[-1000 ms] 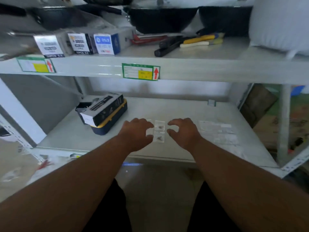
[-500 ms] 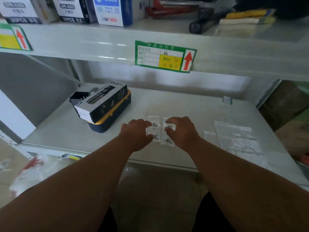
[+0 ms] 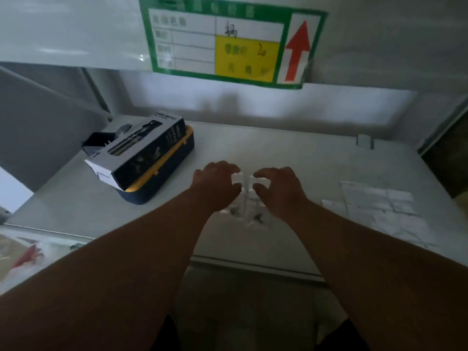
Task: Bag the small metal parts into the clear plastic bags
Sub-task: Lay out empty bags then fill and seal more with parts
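Note:
Two small clear plastic bags lie side by side on the grey shelf [image 3: 304,160], each with dark small metal parts at its lower end. My left hand [image 3: 215,186] pinches the top of the left bag [image 3: 234,210] between fingers and thumb. My right hand [image 3: 281,192] pinches the top of the right bag [image 3: 257,219] in the same way. The hands sit close together, with a narrow gap between the bags. Most of each bag's upper half is hidden under my fingers.
A black printed box [image 3: 141,150] lies on a blue and yellow case [image 3: 162,181] at the left of the shelf. Several flat clear bags [image 3: 374,206] lie at the right. The upper shelf's front edge with a green label [image 3: 228,44] hangs just overhead.
My head has come closer and lower, so the upper shelf's contents have left the view. Both hands stayed on the bags at the shelf's middle, and the bags now lie as two separate columns.

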